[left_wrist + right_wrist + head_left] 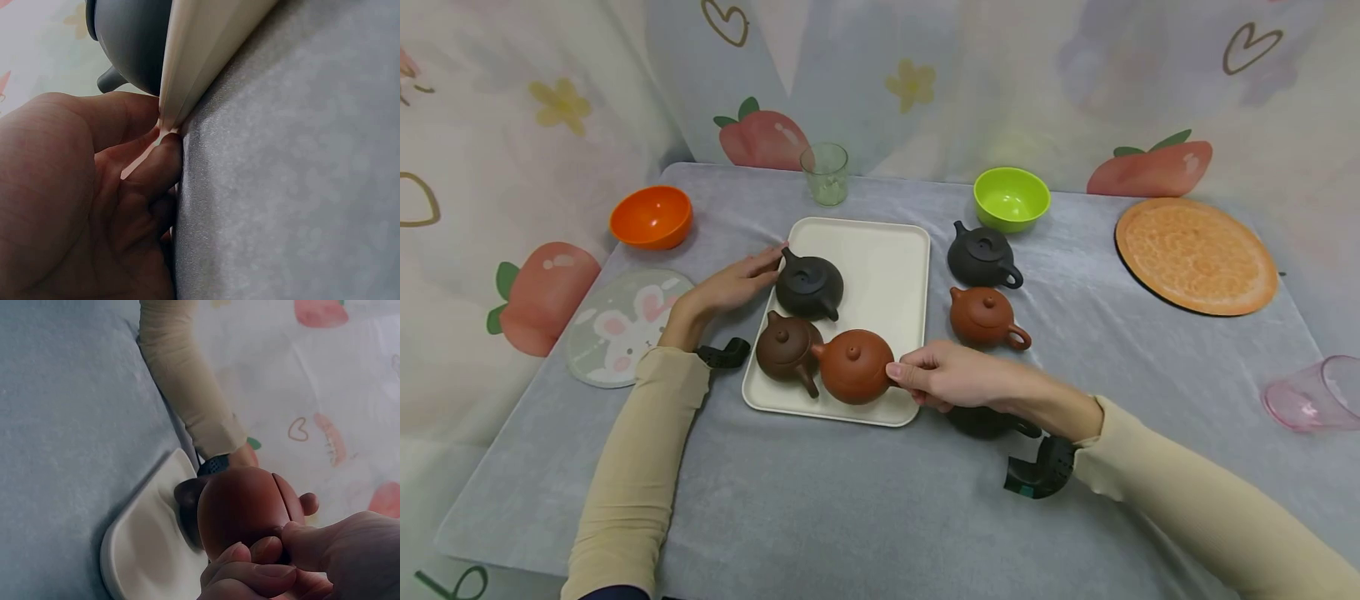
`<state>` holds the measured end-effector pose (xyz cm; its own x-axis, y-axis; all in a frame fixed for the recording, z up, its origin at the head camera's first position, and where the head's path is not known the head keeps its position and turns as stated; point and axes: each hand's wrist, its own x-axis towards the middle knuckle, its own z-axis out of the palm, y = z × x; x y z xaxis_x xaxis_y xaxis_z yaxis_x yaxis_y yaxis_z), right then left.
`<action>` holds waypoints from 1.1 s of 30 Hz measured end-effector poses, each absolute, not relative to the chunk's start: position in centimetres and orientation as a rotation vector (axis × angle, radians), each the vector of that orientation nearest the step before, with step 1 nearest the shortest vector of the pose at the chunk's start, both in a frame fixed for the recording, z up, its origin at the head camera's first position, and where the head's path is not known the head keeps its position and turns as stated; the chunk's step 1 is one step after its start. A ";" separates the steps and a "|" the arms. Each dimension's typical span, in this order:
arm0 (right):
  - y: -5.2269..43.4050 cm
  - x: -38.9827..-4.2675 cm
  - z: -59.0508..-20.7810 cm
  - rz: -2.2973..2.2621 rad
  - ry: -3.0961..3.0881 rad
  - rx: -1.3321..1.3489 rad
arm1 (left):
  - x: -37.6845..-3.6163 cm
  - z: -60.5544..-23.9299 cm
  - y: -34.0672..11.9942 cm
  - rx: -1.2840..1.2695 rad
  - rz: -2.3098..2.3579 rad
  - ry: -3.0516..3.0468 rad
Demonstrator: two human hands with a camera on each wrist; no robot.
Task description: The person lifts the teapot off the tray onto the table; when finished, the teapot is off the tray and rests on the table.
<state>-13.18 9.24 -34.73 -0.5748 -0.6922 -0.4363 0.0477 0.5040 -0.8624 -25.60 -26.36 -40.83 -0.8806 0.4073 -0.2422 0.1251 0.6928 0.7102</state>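
A cream tray (887,250) holds three teapots: a black one (808,286), a dark brown one (786,350) and a red-brown one (853,365). My right hand (901,375) pinches the red-brown teapot (244,509) by its handle at the tray's near right corner. My left hand (752,275) lies at the tray's left edge beside the black teapot, its straight fingers (156,165) touching the rim (206,50). To the right of the tray stand a black teapot (983,257) and a red-brown one (987,317). A third dark teapot (985,421) is mostly hidden under my right wrist.
An orange bowl (651,216), a clear glass (825,172) and a green bowl (1011,198) stand along the back. A round orange mat (1197,255) lies far right, a pink cup (1311,393) on its side at the right edge, a bunny coaster (621,325) at left.
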 end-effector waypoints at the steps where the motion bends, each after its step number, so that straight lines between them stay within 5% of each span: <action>1: 9.3 -13.0 -34.8 -1.133 1.923 -0.541 | -25.6 -40.9 -26.4 0.418 1.018 2.523; 33: 11.1 -8.6 -35.6 -1.163 1.942 -0.614 | -25.7 -40.8 -26.3 0.471 0.979 2.547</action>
